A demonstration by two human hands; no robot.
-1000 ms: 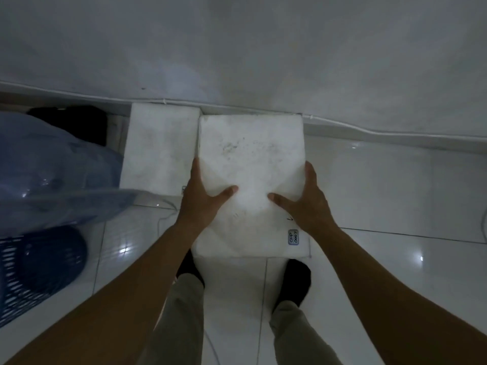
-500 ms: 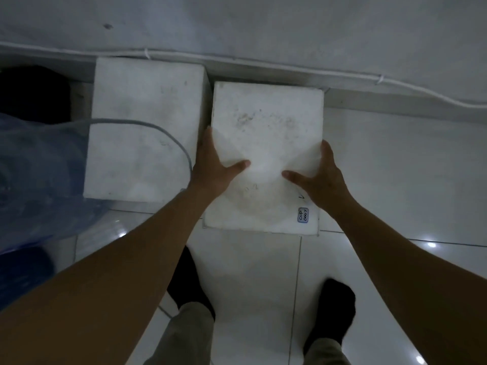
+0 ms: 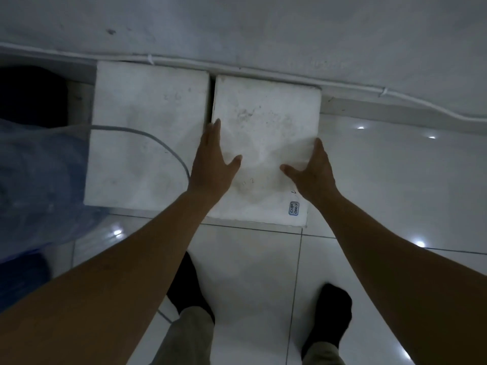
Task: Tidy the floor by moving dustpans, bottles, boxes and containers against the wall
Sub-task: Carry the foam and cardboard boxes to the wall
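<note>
Box (image 3: pixel 266 122) nearer wall (image 3: pixel 263 30), scuffed white.

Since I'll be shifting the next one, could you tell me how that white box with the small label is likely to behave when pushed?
The white box looks like foam, so probably light and rigid. It should slide easily over the glossy floor tiles. Its low, flat shape makes tipping unlikely.
</note>
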